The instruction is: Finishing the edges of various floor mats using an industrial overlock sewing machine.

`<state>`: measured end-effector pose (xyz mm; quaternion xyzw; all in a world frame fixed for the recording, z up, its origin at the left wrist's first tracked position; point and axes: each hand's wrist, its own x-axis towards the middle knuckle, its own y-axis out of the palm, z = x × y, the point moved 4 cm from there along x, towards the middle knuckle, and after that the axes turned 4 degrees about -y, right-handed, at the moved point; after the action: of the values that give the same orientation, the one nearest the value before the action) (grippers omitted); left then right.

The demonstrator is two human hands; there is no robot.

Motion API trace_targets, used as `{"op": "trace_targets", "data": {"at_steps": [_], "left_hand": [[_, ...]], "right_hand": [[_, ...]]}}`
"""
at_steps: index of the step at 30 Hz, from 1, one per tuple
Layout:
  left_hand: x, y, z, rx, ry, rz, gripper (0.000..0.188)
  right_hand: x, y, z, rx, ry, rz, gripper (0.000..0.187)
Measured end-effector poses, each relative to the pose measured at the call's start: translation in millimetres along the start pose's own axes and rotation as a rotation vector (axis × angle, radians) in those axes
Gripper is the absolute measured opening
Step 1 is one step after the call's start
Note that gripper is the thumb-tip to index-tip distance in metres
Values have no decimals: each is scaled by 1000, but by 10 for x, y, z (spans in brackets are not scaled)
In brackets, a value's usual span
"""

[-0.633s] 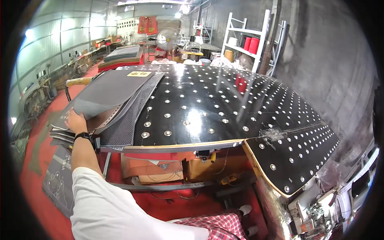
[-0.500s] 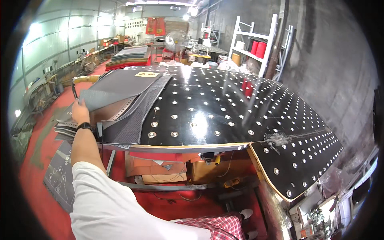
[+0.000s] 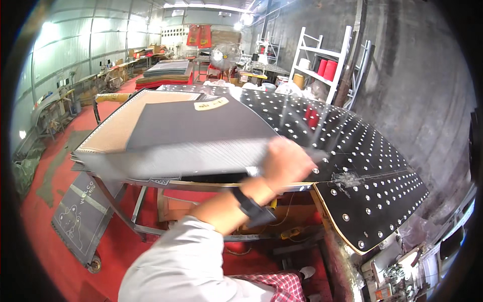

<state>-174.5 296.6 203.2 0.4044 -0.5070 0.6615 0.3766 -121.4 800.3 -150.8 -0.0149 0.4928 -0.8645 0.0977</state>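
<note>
My left hand (image 3: pixel 287 163), with a dark watch at the wrist, is closed on the near right edge of a grey floor mat (image 3: pixel 196 123). This mat lies slantwise over the left part of the black studded table, with a pale yellow label (image 3: pixel 211 103) near its far edge. Its near edge is lifted and smeared by motion, showing a ribbed light grey face. Under it, on the left, a tan mat (image 3: pixel 113 121) with a dark dotted border tops a stack of mats. My right hand is out of view.
The black table (image 3: pixel 347 146) has rows of shiny metal studs and a lower flap at right. A grey mat with a white animal drawing (image 3: pixel 75 221) hangs below the left end. Behind stand stacked mats (image 3: pixel 166 75), a fan (image 3: pixel 223 56) and a white shelf (image 3: pixel 322 65) with red spools.
My left hand has swept from the stack's left side to the right, pulling the top grey mat across. The tan mat beneath now shows at left.
</note>
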Motion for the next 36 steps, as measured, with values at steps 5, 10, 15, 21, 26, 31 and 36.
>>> {"op": "trace_targets", "data": {"at_steps": [5, 10, 15, 21, 26, 31, 36], "left_hand": [[-381, 248, -1735, -671, 171, -178, 10], [-882, 277, -2814, -721, 433, 77, 9], [-1125, 63, -2815, -836, 595, 208, 10], [-1199, -261, -2509, -917, 540, 280, 13], [-1225, -440, -1445, -879, 124, 379, 16], [-1273, -581, -201, -707, -480, 345, 19], [-1469, -598, 510, -808, -1054, 249, 22]], "right_hand": [[-26, -539, 400, 424, 46, -121, 24], [-83, -1109, 1540, 1032, 192, -145, 17], [143, -1267, 2189, 1003, 140, 46, 27], [609, -999, 2064, 933, 43, 146, 40], [947, -815, 1766, 997, 127, -90, 9], [1045, -738, 1467, 1365, 139, -324, 20], [1236, -747, 1202, 1341, 94, -428, 23]]}}
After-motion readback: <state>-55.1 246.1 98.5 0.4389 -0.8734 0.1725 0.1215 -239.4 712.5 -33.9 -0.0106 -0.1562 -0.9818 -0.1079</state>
